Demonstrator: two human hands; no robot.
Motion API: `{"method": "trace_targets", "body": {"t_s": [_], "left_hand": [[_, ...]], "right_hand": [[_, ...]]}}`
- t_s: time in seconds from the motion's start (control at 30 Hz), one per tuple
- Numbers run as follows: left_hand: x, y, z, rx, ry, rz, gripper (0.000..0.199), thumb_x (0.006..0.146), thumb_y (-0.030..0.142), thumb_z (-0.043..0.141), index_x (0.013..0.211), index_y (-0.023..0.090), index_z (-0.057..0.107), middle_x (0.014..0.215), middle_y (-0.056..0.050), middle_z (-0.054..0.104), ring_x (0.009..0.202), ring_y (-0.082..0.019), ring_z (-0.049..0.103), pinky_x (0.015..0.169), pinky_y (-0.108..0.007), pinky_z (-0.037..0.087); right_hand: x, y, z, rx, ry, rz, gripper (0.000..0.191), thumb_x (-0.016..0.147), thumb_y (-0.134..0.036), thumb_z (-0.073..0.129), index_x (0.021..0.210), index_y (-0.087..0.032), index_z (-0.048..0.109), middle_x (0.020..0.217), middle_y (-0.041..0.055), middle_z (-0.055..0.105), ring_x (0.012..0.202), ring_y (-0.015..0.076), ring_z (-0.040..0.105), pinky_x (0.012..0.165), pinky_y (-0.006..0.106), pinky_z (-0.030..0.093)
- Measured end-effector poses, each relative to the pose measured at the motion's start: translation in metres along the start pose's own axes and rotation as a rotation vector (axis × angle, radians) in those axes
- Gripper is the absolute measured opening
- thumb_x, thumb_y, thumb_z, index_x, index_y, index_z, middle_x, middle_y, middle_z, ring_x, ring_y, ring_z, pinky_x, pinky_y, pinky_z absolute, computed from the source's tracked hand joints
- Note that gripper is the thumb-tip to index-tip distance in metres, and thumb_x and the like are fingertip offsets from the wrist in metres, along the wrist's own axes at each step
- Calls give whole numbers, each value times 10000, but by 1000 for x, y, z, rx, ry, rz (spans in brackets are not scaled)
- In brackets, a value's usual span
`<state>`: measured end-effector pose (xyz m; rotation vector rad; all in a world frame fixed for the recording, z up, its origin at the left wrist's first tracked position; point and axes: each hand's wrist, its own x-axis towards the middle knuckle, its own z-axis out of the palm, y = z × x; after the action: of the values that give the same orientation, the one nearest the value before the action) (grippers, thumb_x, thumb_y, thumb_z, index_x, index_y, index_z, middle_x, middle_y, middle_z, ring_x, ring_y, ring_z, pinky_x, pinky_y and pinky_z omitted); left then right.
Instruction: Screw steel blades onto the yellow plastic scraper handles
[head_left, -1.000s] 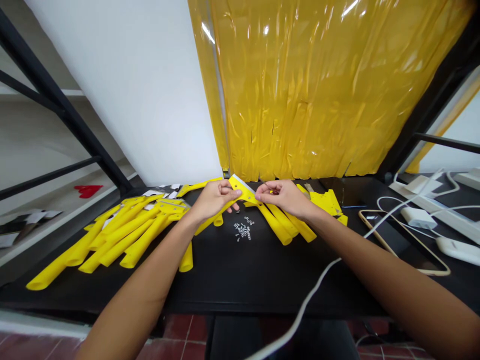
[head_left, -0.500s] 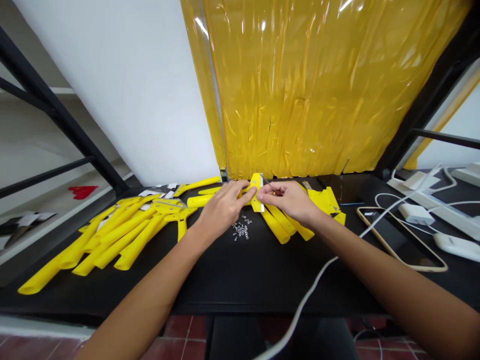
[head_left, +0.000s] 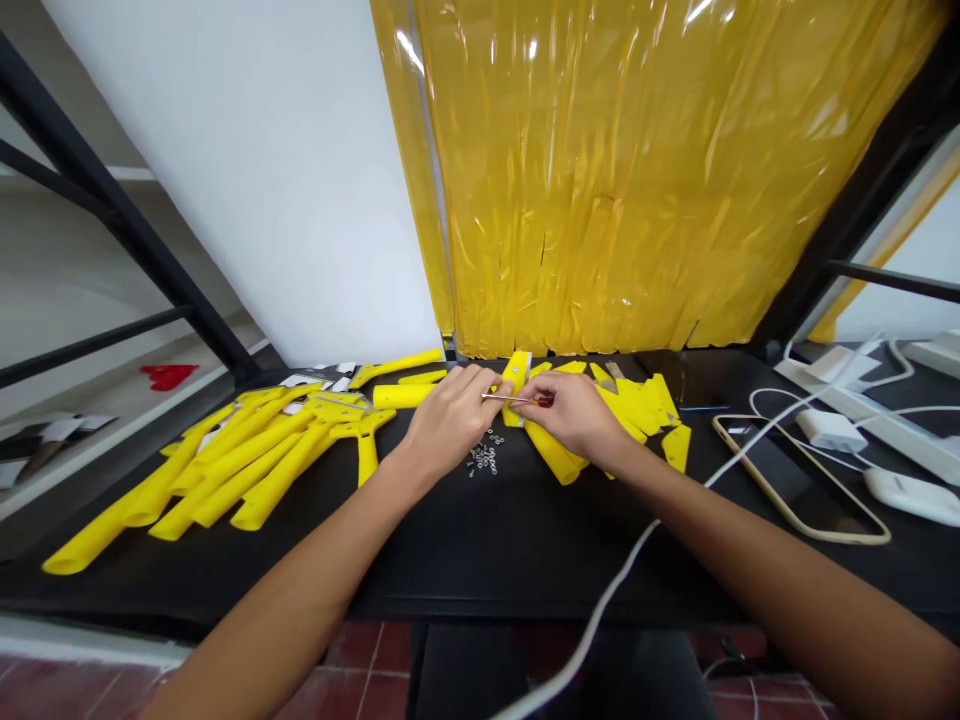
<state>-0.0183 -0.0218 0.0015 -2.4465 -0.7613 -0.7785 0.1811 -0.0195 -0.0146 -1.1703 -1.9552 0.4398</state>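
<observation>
My right hand (head_left: pixel 570 415) is shut on a small red-handled screwdriver (head_left: pixel 517 398), its thin metal shaft reaching left to my other fingers. My left hand (head_left: pixel 454 420) grips a yellow plastic handle piece (head_left: pixel 516 374) that stands upright between my hands, its lower part hidden by my fingers. Just below my hands lies a small scatter of metal screws (head_left: pixel 484 456). A heap of yellow plastic handles (head_left: pixel 240 462) spreads to the left, and more yellow pieces (head_left: pixel 630 410) lie to the right.
Everything lies on a black table (head_left: pixel 525 550). A shiny yellow plastic sheet (head_left: pixel 600 180) hangs behind it. To the right are a gold-rimmed phone (head_left: pixel 795 480), a white charger (head_left: pixel 831 430), a power strip (head_left: pixel 862 420) and a white cable (head_left: pixel 615 580) crossing the table edge.
The yellow piece has turned upright between my hands, which have drawn closer together. The red-handled screwdriver now shows in my right hand, with its shaft across the piece.
</observation>
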Motion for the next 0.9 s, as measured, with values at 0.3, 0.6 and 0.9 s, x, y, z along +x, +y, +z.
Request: {"method": "trace_targets", "body": {"t_s": [0.3, 0.6, 0.9], "left_hand": [[-3, -7, -1, 128, 71, 70, 245, 943, 77, 499, 1096, 132, 682, 1086, -129, 682, 954, -222, 617, 816, -379, 523], [-2, -11, -5, 142, 52, 88, 338, 921, 34, 472, 1139, 188, 679, 1157, -117, 674, 1011, -217, 635, 855, -370, 535], [-5, -13, -6, 150, 75, 21, 391, 924, 53, 492, 1210, 248, 674, 1224, -70, 699, 991, -185, 695, 760, -286, 560]], "right_hand": [[3, -1, 5, 595, 46, 392, 457, 608, -256, 863, 953, -193, 570, 730, -51, 541, 593, 84, 450, 537, 226, 359], [2, 4, -3, 1032, -266, 443, 322, 702, -361, 843, 764, -170, 591, 522, -115, 279, 443, 32, 115, 411, 237, 60], [5, 4, -3, 1058, -152, 400, 364, 859, -538, 646, 862, -175, 684, 705, -9, 591, 417, 35, 175, 392, 241, 141]]}}
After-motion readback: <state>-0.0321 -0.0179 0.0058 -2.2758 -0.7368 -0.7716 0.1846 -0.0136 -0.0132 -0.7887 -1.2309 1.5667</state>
